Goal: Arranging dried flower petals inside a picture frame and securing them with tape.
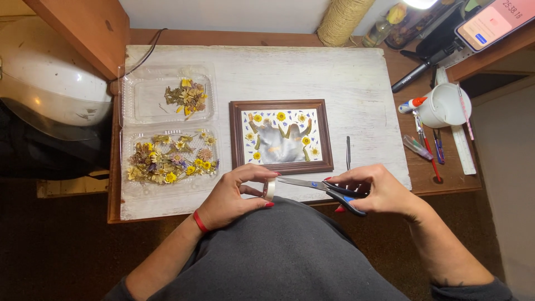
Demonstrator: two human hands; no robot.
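Below, at the near edge of the whitewashed wooden surface (334,72): left hand (231,198), fingers (257,171) curled and pinching a small roll of clear adhesive tape (270,189), roll held upright on edge just above the lap. Right hand (376,189), fingers (348,177) closed through the loops of blue-and-black-handled steel scissors (323,188), blades nearly shut, tips pointing left and touching or almost touching the tape roll. Thin red band (199,221) around the left wrist; grey garment (284,256) across the lap beneath both hands.

Just beyond the hands: rectangular dark brown wooden picture frame (281,135), lying flat, holding a white sheet bordered with pressed yellow flowers and green leaves around a glossy central patch. Just right of the frame, slim dark metal tweezers (348,153), lying lengthwise, apart from it.

Left of the frame: open clear plastic clamshell box (167,128), far half with a small heap of dried yellow and brown flowers (186,96), near half with a larger spread of dried yellow and pale blossoms (170,161).

Right edge: white cup (446,105), glue stick with orange cap (411,104), loose pens (428,146), white ruler (463,147). Far edge: spool of tan twine (341,21). Upper right: phone with lit screen (493,21). Upper left: rounded white lamp-like shell (50,83).
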